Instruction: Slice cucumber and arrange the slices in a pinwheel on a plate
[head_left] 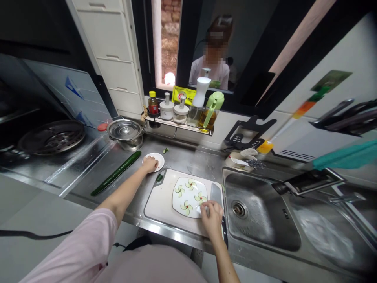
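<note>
My left hand (150, 163) is over a small white dish (160, 158), its fingers bunched together at the dish; what they pinch, if anything, is too small to name. Several green pinwheels of thin slices with reddish centres lie on a white square plate (193, 197), which rests on a cutting board (156, 200). My right hand (212, 214) is at the plate's right edge, thumb and fingers curled close together; whether something is between them is unclear. A knife (217, 193) lies along the board's right side, partly behind that hand. A dark green cucumber piece (159, 178) sits near the board's handle.
A long cucumber (118, 172) lies on the steel counter at left, near a lidded pot (126, 135). The sink (262, 212) is to the right. Bottles and jars stand on a wall rack (176, 122). A person's reflection shows in the window.
</note>
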`<state>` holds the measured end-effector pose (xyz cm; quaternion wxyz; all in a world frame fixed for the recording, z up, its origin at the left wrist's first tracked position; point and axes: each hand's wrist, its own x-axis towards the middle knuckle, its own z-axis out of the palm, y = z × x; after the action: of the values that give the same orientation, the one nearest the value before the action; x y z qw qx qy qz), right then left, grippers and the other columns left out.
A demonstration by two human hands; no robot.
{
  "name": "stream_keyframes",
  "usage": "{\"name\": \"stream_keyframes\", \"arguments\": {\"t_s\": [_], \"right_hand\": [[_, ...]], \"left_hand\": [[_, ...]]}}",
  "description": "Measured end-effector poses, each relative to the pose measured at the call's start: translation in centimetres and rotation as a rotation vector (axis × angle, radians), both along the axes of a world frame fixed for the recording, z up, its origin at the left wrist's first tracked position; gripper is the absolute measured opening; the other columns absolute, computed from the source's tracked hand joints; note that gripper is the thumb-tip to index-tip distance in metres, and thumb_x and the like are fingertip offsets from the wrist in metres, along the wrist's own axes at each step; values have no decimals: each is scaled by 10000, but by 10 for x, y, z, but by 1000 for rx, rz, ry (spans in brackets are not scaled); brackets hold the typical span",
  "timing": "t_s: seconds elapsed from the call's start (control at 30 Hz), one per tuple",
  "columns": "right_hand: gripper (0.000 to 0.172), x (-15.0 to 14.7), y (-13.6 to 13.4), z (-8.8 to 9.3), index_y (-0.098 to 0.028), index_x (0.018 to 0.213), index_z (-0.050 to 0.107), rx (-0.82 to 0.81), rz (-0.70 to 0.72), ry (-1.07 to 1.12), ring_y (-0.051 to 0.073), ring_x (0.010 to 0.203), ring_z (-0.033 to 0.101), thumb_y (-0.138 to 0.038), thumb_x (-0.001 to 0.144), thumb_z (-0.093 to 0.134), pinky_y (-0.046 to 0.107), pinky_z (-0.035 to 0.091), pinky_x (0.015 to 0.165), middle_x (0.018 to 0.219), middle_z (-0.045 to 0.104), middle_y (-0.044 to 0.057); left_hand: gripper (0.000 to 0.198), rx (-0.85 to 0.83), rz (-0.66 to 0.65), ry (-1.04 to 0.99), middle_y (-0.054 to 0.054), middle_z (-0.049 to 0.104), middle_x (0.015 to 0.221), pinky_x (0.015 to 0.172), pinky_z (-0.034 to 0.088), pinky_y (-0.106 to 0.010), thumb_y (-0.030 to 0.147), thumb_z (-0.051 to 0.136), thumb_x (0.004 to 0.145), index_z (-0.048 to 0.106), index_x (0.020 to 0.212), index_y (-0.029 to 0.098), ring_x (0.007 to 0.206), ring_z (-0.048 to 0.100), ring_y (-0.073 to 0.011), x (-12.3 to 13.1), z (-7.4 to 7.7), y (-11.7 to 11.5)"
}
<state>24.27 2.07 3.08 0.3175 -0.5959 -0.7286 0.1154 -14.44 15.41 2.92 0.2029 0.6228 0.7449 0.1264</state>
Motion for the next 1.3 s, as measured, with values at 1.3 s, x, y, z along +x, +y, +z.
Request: {"name": "stream_keyframes", "arguments": {"t_s": [1.3], "right_hand": [[216,-49,-14,40,-216,815,611,-199,345,185,220,903,564,-327,917,456,348,426,831,875,647,60]], "left_hand": [[289,-108,211,-1400,-35,691,749,785,448,-279,354,797,578,657,738,158,731,625,-149,181,21,-158]]}}
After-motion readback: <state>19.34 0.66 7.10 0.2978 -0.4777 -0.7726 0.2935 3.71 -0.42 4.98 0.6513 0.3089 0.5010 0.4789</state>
